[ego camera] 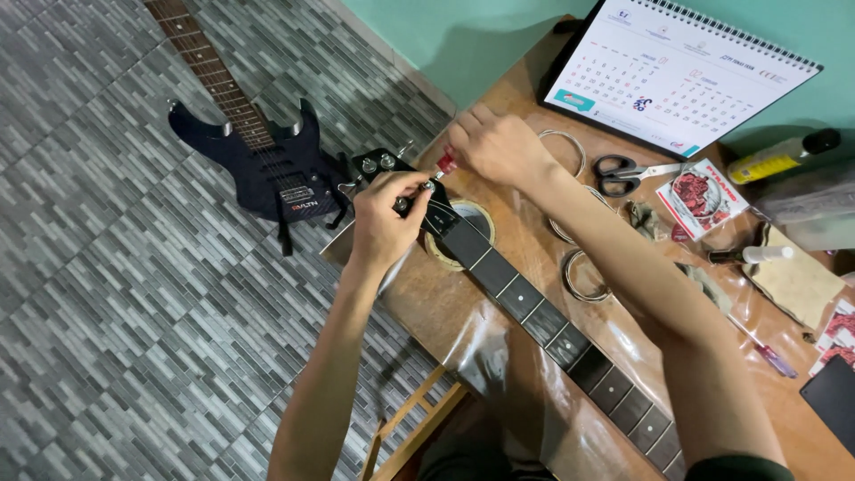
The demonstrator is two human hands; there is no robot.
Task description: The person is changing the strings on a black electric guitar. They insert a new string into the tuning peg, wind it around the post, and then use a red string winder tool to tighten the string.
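A guitar neck (543, 321) with a dark fretboard lies diagonally across a brown table (499, 89). Its black headstock (383, 165) with silver tuning pegs juts past the table's left edge. My left hand (383, 223) pinches a tuning peg at the headstock's near side. My right hand (494, 147) is closed on a small red-handled tool (445, 163) that touches the headstock from the far side. Under the neck near the headstock sits a roll of tape (463, 233).
A dark blue electric guitar (258, 151) lies on the grey tiled floor at left. On the table are a desk calendar (677, 76), black-handled scissors (623, 174), coiled strings (579, 272), a string packet (704, 198), a screwdriver (766, 352) and a yellow spray can (779, 156).
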